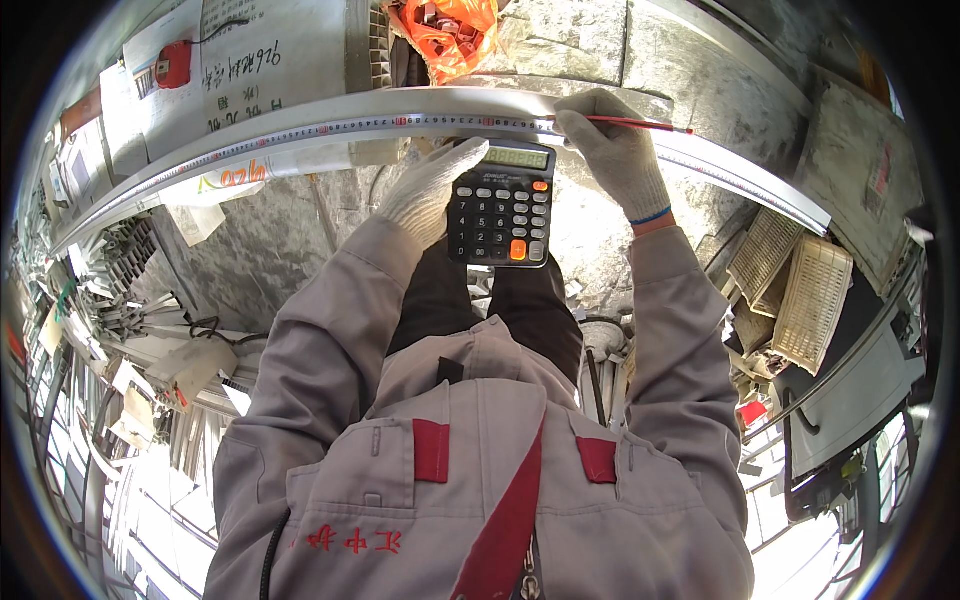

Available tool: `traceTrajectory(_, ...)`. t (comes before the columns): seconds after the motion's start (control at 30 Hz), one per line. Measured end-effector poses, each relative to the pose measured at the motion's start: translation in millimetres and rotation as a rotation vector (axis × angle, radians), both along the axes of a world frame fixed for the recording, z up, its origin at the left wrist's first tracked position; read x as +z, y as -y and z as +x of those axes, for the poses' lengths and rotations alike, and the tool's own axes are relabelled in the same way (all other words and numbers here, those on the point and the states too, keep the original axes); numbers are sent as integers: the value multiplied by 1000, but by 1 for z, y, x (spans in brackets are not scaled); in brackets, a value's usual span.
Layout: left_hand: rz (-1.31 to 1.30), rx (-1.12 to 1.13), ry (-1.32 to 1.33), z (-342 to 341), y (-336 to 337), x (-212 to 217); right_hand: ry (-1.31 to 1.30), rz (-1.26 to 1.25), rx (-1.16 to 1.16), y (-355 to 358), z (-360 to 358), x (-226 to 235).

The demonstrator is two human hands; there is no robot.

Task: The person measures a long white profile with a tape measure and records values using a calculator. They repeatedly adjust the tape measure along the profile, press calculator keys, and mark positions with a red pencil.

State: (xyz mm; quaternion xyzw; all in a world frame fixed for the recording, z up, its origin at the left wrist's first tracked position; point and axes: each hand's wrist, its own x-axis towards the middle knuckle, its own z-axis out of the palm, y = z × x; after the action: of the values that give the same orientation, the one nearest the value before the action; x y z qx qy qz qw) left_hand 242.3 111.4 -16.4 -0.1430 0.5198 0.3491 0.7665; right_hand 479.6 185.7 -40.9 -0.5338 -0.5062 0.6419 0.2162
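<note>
Calculator (501,203) in black, with a green display and one orange key, sits just below a long pale metal bar (330,128) that curves across the upper part of the head view and carries a ruled scale along its near edge. The left hand (432,188), in a white knit glove, grasps the calculator by its left side, thumb reaching up toward the top corner near the display. The right hand (617,152), also gloved, is closed around a thin red pencil (640,123) — its tip end lies across the bar and points off to the right, while the fingers rest against the bar's scale just above the calculator. Both grey sleeves rise from the lower edge, with a grey work jacket bearing red patches filling the bottom of the view. Beyond the bar lies an orange bag (447,32); pale slatted baskets (795,285) are stacked at the right, and metal profiles (120,290) are piled at the left.
</note>
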Motion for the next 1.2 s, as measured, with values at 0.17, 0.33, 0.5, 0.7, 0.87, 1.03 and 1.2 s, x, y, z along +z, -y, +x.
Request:
traceTrajectory(0.17,11,-7,-37,1,0,-1,25,25,17,0,-14,-5)
traceTrajectory(0.33,37,-22,20,-3,4,-9,64,12,31,1,-17,-6)
traceTrajectory(0.5,17,-36,-11,-2,8,-17,55,58,34,2,-17,-6)
traceTrajectory(0.7,11,-4,-19,-4,11,-20,48,70,37,2,-17,-9)
traceTrajectory(0.87,3,-26,-28,-4,11,-20,64,75,46,2,-16,-10)
traceTrajectory(1.03,34,-42,3,-4,9,-16,52,86,48,3,-17,-9)
traceTrajectory(1.2,32,-37,9,-4,8,-12,55,58,35,4,-18,-10)
